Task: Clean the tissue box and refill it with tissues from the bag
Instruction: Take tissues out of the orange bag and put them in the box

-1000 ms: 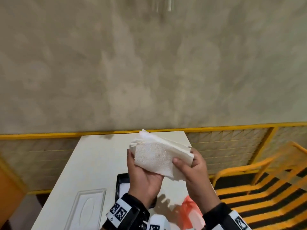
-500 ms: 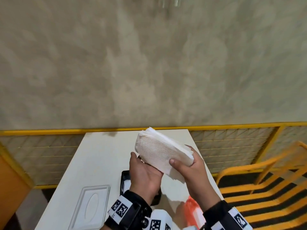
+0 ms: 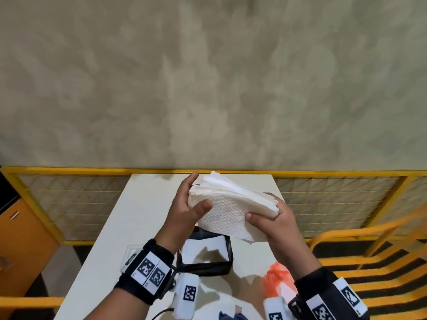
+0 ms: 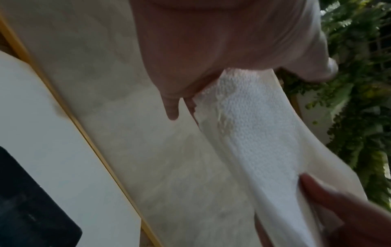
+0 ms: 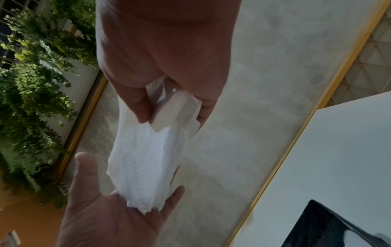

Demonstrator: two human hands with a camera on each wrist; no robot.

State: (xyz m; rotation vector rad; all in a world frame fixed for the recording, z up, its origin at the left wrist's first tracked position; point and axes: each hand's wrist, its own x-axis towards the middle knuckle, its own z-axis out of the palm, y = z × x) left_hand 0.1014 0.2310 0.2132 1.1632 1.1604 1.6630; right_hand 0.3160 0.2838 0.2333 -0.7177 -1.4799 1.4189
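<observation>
A stack of white tissues (image 3: 226,204) is held in the air above the black tissue box (image 3: 203,269), which stands open on the white table (image 3: 138,215). My right hand (image 3: 263,215) pinches the stack's right end between thumb and fingers (image 5: 137,107). My left hand (image 3: 196,192) lies flat against the left end, fingers straight, with the stack's end (image 5: 139,183) resting in its palm. The left wrist view shows the embossed tissue stack (image 4: 253,133) running away from the palm. An orange bag (image 3: 275,278) lies at the table's near right, partly hidden by my right wrist.
The box's white lid (image 3: 130,251) lies left of the box, mostly hidden behind my left wrist. A yellow mesh railing (image 3: 69,170) runs along the table's far edge. Yellow bars (image 3: 369,239) stand to the right and an orange cabinet (image 3: 23,239) to the left.
My left hand has let go of the stack's underside and now lies flat against its left end. The stack has turned more edge-on. The right hand keeps its grip.
</observation>
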